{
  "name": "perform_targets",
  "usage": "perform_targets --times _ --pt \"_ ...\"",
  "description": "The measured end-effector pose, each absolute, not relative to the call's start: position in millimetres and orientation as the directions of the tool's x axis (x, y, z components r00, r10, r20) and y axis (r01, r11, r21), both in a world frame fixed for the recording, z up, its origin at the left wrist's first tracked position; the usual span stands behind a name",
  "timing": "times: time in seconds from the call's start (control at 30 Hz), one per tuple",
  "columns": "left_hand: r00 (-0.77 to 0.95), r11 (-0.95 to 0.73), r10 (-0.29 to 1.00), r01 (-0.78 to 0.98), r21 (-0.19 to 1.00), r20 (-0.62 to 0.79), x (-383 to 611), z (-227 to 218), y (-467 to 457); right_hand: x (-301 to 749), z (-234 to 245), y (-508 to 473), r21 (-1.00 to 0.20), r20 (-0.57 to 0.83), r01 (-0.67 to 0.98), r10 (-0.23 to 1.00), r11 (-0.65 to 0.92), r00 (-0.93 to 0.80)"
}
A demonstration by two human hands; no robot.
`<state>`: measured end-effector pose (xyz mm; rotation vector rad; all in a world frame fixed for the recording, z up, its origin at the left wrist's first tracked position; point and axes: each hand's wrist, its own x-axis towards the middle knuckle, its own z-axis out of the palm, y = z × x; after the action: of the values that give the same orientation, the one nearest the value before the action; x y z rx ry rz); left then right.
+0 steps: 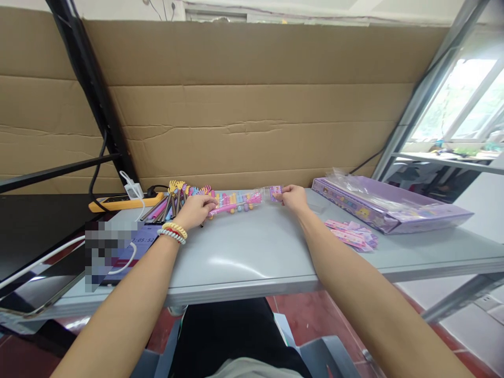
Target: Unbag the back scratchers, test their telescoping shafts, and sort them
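A clear plastic sleeve of colourful pens point(236, 202) lies across the far part of the grey table point(255, 252). My left hand point(197, 210) is closed on the left end of that sleeve. My right hand point(291, 198) pinches the sleeve's right end, where a small purple label point(275, 192) shows. Behind my left hand lies a loose bunch of pens with hand-shaped toppers point(175, 197). Bead bracelets point(173, 232) circle my left wrist.
A purple box with clear bags on it point(389, 207) sits at the right, with a pile of pink label cards point(352, 236) in front of it. A phone point(134, 249), a white cable and a yellow power strip point(122, 202) lie left. Cardboard wall behind.
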<state>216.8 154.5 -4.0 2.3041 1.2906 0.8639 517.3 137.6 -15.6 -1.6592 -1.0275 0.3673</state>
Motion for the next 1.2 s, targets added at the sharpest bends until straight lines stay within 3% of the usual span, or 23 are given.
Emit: perform_targets --times 0.17,0.3,0.4,0.7,0.97,1.2 --pt "0.396 -0.539 0.842 0.664 0.518 0.367 214.9 -3.6 155.8 521.4 -18.8 141.3 -0.963 0.196 0.262 0.813 0.056 0.548" --pt "0.378 -0.516 0.855 0.686 0.513 0.355 212.5 -3.4 158.1 525.2 -21.0 142.3 -0.992 0.122 0.076 0.927 0.102 0.354" --pt "0.368 -0.500 0.865 0.695 0.516 0.342 212.2 -2.6 157.8 523.8 -19.2 139.3 -0.991 0.132 0.037 0.958 0.127 0.256" --pt "0.347 -0.496 0.864 0.707 0.504 0.364 212.9 -1.1 157.7 520.8 -14.8 138.9 -0.986 0.102 -0.113 0.977 0.125 0.186" --pt "0.366 -0.503 0.860 0.721 0.476 0.355 211.4 -2.4 159.4 524.9 -19.7 141.9 -0.993 0.109 0.062 0.961 0.097 0.253" --pt "0.383 -0.517 0.853 0.713 0.474 0.355 212.1 -2.8 159.2 525.8 -18.2 139.5 -0.994 0.094 0.076 0.957 0.075 0.275"
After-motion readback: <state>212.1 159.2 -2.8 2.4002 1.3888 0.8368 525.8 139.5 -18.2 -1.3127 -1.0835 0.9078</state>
